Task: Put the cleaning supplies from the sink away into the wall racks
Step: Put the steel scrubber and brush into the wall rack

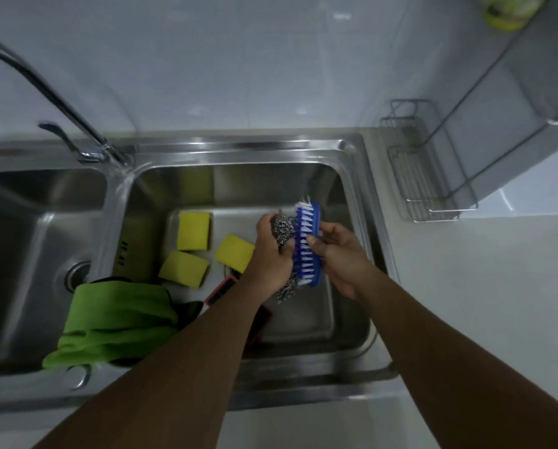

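Over the right basin of the steel sink (248, 150), my left hand (271, 254) is closed around a steel wool scourer (282, 229), and more steel wool hangs below the hand. My right hand (339, 254) grips a blue scrubbing brush (308, 244) with blue and white bristles that face left, touching the scourer. Three yellow sponges lie on the basin floor: one (193, 231) at the back, one (183, 268) in front of it, one (235, 257) partly behind my left wrist. A wire wall rack (417, 176) hangs to the right of the sink.
A green cloth (115, 322) drapes over the divider between the basins. A red and black item (221, 291) lies partly under my left forearm. The tap (60, 105) arches up at the left. A yellow-green bottle (508, 11) stands on a grey shelf at the upper right.
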`<action>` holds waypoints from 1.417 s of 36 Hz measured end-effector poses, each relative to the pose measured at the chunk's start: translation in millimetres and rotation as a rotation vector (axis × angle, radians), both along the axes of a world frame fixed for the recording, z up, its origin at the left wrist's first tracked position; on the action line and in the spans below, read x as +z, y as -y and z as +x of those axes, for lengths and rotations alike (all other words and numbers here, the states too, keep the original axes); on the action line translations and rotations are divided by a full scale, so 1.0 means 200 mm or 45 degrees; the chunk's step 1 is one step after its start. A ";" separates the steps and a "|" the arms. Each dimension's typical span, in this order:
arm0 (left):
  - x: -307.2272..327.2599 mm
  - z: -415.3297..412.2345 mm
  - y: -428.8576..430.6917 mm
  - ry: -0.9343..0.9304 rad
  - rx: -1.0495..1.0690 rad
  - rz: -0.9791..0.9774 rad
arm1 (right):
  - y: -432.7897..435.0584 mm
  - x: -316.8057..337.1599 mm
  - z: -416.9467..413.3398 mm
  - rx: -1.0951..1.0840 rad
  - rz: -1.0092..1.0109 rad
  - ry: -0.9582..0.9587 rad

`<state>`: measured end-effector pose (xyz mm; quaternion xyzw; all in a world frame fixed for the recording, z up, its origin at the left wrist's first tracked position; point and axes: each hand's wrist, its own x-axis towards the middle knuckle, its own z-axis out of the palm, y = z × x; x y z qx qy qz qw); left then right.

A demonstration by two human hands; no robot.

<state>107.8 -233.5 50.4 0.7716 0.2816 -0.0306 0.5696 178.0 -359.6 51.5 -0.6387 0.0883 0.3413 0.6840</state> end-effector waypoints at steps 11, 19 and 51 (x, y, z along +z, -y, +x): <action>0.44 0.09 -0.06 0.166 0.148 0.184 | 0.01 0.54 0.11 -0.441 -0.030 0.494; 0.87 0.34 0.02 0.387 0.268 0.141 | 0.10 1.16 0.23 -0.260 0.488 0.455; 1.47 0.83 0.56 0.602 0.022 -0.016 | 0.63 1.51 0.75 0.419 -1.606 1.307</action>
